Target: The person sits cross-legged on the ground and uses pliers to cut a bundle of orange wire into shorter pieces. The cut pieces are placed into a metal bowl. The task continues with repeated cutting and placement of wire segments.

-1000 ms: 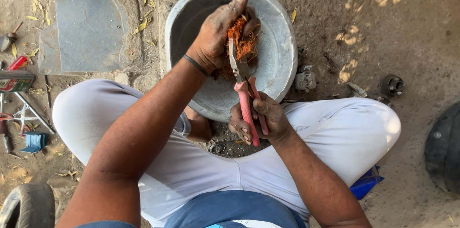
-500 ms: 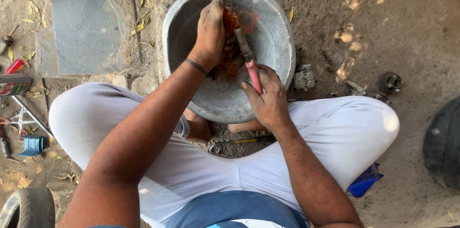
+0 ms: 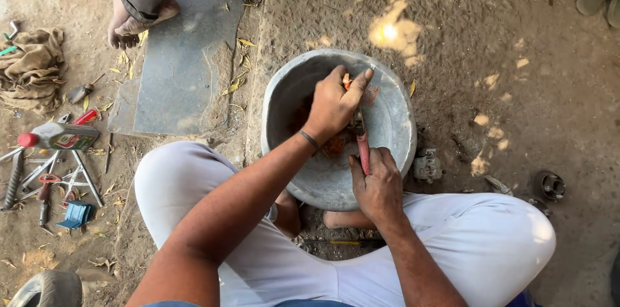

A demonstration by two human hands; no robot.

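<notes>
Orange-red fibrous wad (image 3: 336, 145), tangled, inside round grey metal basin (image 3: 394, 120). Left hand (image 3: 332, 103) over basin centre, fingers curled pinching wad top. Right hand (image 3: 378, 187) at near rim, wrapped round red-handled pliers (image 3: 361, 142). Versus earlier: both hands lower, pliers steeper. Basin dull, dented.

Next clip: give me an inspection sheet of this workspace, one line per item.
Surface: bare dirt ground, flat stone slab at left.
Job's things: metal basin holding orange-red material; red-handled pliers.
Clutter: tools, bottle, rag, small metal parts.
Grippers: left hand in the basin; right hand grips the pliers.
Cables: nothing seen.
Surroundings: another person's foot on the slab; tyre.
</notes>
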